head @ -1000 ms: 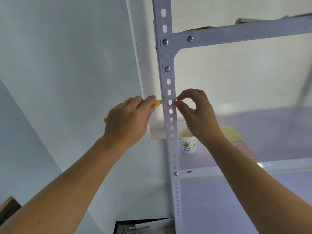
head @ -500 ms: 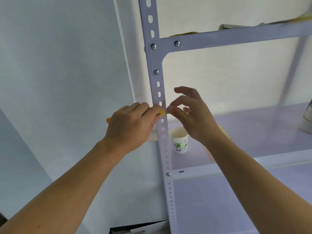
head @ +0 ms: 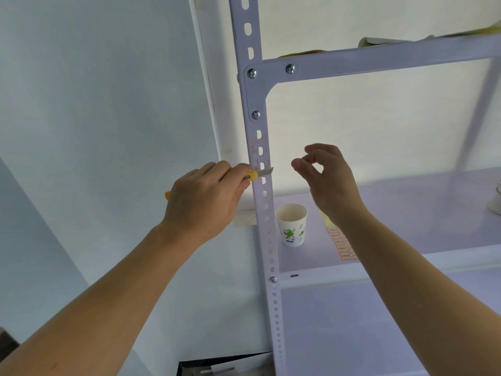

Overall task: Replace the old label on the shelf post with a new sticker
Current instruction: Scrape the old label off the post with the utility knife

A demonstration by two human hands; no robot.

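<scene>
Withdrawn from the shelf post, the right hand is pinched, contents indiscernible. A knife is clamped by the left hand at centre frame; thin, sticky label residue should be lifted by an edge.

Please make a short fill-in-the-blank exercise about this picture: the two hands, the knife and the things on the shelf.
1. The left hand holds a utility knife with a ____ handle.
2. The knife's blade lies across the perforated shelf ____.
3. The right hand is off the post, thumb and forefinger pinched, to the ____ of it.
4. On the shelf stands a paper ____ with a green print.

Missing words: yellow; post; right; cup
</scene>
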